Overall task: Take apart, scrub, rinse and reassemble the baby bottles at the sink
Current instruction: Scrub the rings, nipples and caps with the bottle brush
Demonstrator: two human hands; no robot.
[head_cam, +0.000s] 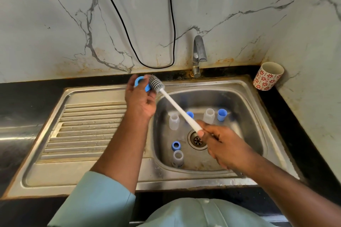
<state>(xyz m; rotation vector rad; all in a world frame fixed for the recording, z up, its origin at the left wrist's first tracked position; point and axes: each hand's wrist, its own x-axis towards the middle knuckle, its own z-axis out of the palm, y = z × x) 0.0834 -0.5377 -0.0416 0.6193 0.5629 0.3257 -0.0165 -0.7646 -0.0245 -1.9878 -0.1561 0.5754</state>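
My left hand grips a blue bottle ring above the sink's left rim. My right hand holds the white handle of a bottle brush, and its grey bristle head touches the ring. Three clear bottles stand in the steel sink basin: one at the left, one at the back, one at the front. A blue cap stands at the back right, another blue piece shows behind the brush handle, and a blue ring lies near the drain.
The tap stands behind the basin, no water running. A ribbed steel draining board lies to the left. A white cup with red flowers sits on the black counter at the back right. A black cable hangs on the marble wall.
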